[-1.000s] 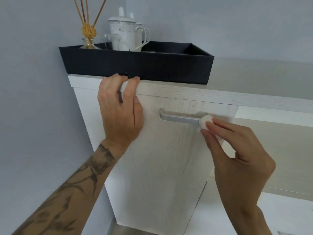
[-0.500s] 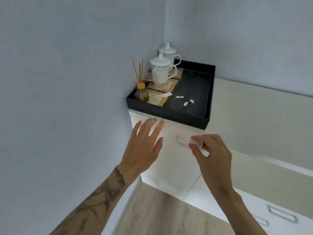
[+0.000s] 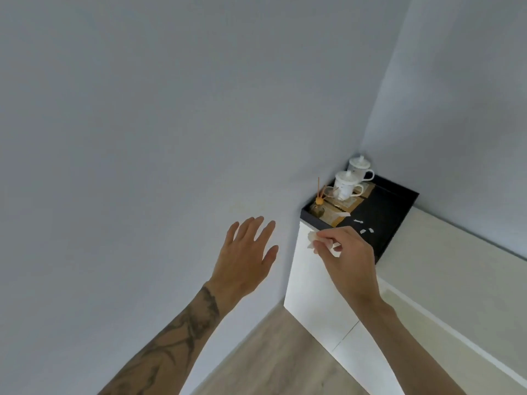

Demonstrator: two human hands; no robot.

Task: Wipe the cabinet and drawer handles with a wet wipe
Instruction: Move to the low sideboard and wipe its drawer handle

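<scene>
My right hand pinches a crumpled white wet wipe in front of the upper part of the white cabinet door. The door's handle is hidden behind that hand. My left hand hovers with fingers spread in front of the grey wall, left of the cabinet, touching nothing.
A black tray sits on the cabinet top in the corner, holding two lidded white cups, a reed diffuser and small white scraps. The beige countertop runs right. Wooden floor lies below; the grey wall fills the left.
The view has pulled up and away from the cabinet. My left hand left the cabinet's top edge and now hovers open. My right hand came off the handle, still pinching the wipe.
</scene>
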